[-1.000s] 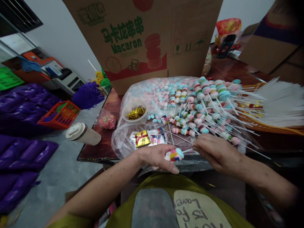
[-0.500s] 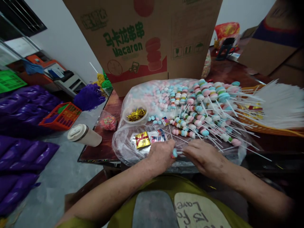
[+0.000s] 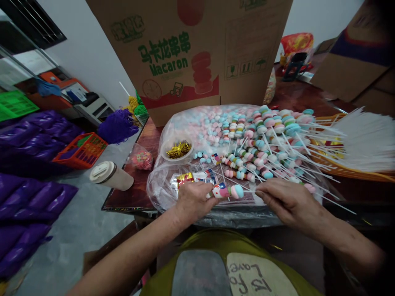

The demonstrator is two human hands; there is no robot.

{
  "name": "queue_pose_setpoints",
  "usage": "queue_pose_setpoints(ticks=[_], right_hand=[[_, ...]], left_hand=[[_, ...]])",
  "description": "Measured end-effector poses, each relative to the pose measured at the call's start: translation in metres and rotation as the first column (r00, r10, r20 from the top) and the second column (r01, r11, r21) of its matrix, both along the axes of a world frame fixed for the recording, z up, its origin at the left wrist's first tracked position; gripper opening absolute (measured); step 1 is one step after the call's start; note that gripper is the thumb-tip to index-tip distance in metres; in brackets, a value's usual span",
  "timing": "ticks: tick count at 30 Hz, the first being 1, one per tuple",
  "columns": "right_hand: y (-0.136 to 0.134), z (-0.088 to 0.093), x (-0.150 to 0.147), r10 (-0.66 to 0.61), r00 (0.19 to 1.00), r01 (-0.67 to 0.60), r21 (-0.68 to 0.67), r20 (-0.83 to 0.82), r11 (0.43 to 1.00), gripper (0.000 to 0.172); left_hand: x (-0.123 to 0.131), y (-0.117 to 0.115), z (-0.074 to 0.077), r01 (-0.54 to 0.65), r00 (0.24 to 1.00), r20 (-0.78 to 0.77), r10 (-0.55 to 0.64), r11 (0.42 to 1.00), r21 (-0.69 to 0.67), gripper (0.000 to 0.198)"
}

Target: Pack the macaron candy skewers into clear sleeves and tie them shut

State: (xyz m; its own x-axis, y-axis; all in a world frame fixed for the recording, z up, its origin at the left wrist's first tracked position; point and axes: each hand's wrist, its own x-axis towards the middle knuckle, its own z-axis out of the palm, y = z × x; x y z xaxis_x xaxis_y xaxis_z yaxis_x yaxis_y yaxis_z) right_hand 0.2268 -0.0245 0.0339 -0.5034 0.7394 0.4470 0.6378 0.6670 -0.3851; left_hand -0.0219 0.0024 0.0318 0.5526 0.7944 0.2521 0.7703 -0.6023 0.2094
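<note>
Between my hands, close to the table's front edge, lies a macaron candy skewer (image 3: 237, 191) with a printed wrapper around part of it. My left hand (image 3: 195, 198) pinches its left end. With closed fingertips, my right hand (image 3: 279, 199) grips the white stick end. Just behind are several finished-looking candy skewers (image 3: 262, 152) in pink, blue and white, piled with sticks pointing right. A pack of gold twist ties (image 3: 185, 177) and printed wrappers (image 3: 206, 176) lie beyond my left hand. Loose gold ties fill a round bowl (image 3: 179, 150).
A large cardboard box (image 3: 203, 88) stands behind the clear plastic bag (image 3: 173, 123) of loose candies. White sticks (image 3: 367, 139) fill an orange basket (image 3: 348, 169) at right. A cream tumbler (image 3: 112, 176) and a bag of pink candies (image 3: 142, 158) are at left.
My hands have moved apart, the left one leftward and the right one rightward. The wrapped part of the skewer, mostly hidden before, now shows between them.
</note>
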Motion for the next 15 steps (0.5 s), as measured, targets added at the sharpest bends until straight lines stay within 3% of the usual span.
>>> queue_pose_setpoints(ticks=[4,10,15], right_hand=[[0.003,0.01,-0.002,0.008,1.0,-0.008,-0.022,-0.03,1.0,0.012],[0.014,0.035,0.006,0.149,0.986,-0.148,-0.022,0.075,0.989,0.016],[0.018,0.043,0.002,0.152,0.983,-0.146,-0.064,0.108,0.987,0.019]], left_hand=[[0.002,-0.003,-0.012,0.104,0.993,0.042,-0.114,0.976,0.193,0.033],[0.002,0.003,-0.006,0.271,0.96,0.018,-0.279,0.944,0.189,0.041],[0.001,0.005,-0.007,0.24,0.963,0.072,-0.26,0.947,0.214,0.046]])
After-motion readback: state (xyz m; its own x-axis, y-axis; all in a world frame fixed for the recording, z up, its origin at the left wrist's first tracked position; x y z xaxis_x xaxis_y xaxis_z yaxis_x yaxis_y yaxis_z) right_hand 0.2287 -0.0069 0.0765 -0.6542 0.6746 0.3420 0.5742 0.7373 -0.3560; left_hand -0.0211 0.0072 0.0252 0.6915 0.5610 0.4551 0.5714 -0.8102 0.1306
